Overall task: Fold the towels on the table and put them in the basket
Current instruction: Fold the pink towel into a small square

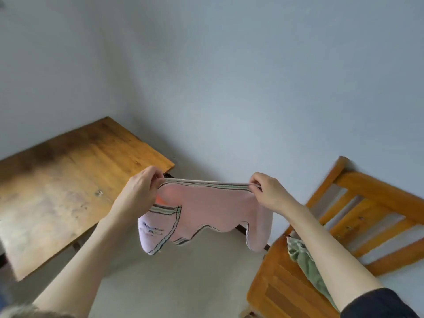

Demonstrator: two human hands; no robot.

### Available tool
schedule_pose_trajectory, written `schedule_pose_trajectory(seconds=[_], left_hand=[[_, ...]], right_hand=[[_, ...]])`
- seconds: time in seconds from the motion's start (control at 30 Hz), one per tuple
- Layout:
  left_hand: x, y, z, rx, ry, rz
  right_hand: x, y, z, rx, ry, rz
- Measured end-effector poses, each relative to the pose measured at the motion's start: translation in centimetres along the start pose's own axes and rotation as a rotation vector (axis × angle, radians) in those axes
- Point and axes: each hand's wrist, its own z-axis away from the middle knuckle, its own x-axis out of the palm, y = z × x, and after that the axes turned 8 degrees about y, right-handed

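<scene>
A pink towel (206,210) with striped borders hangs in the air between my hands, stretched along its top edge. My left hand (141,191) pinches the towel's upper left corner, just off the table's right edge. My right hand (269,195) pinches the upper right corner. The towel's lower part droops in uneven flaps, one showing small embroidery. A green towel (302,262) lies on the chair seat under my right forearm, partly hidden by it. No basket is in view.
A worn wooden table (68,187) stands at the left against the pale wall. A wooden chair (358,221) stands at the right, its back toward the wall. Light floor lies between them.
</scene>
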Motion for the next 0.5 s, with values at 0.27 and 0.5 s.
schedule_pose_trajectory(seconds=[0.27,0.5], left_hand=[[-11.2,-10.5,3.7,-0.297,0.299,-0.144],[-15.8,-18.7,3.9,-0.482,0.366,-0.212]], right_hand=[[7.9,-14.0,-6.0,-0.139,0.026,-0.158],[15.0,-21.6,-13.5,-0.334,-0.058,-0.166]])
